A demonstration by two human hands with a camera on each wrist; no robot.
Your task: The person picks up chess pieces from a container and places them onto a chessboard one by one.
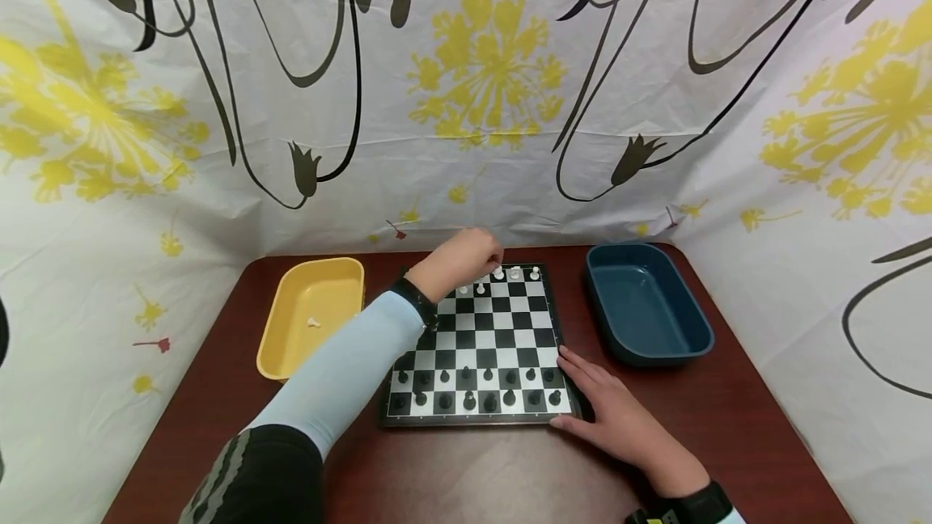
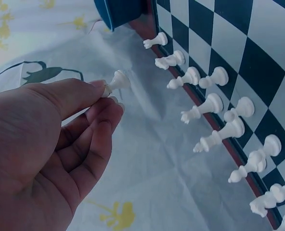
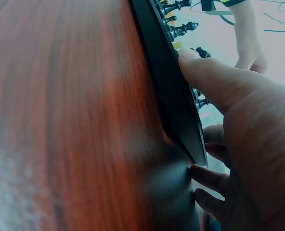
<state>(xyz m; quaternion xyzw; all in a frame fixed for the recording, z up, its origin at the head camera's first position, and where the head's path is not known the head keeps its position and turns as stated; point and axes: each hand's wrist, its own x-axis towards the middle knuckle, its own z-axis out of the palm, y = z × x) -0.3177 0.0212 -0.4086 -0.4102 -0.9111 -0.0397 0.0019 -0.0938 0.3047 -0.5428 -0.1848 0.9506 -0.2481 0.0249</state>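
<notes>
A white chess piece point(image 2: 119, 80) is pinched between the thumb and fingertips of my left hand point(image 1: 460, 259); its upper end is hidden by the fingers. That hand is over the far side of the chessboard point(image 1: 484, 338), hiding part of it. White pieces point(image 1: 515, 273) stand along the far edge, with a few white pawns point(image 1: 480, 289) in front of them. Two rows of black pieces point(image 1: 469, 401) fill the near side. My right hand point(image 1: 612, 411) rests at the board's near right corner, its thumb point(image 3: 205, 72) on the near edge and its fingers along the right side.
On the left lies a yellow tray point(image 1: 273, 330) with a small white piece point(image 1: 313, 323) inside. To the right of the board stands a dark blue tray point(image 1: 648, 306). A patterned cloth point(image 1: 451, 209) hangs behind and beside the brown table point(image 1: 218, 395).
</notes>
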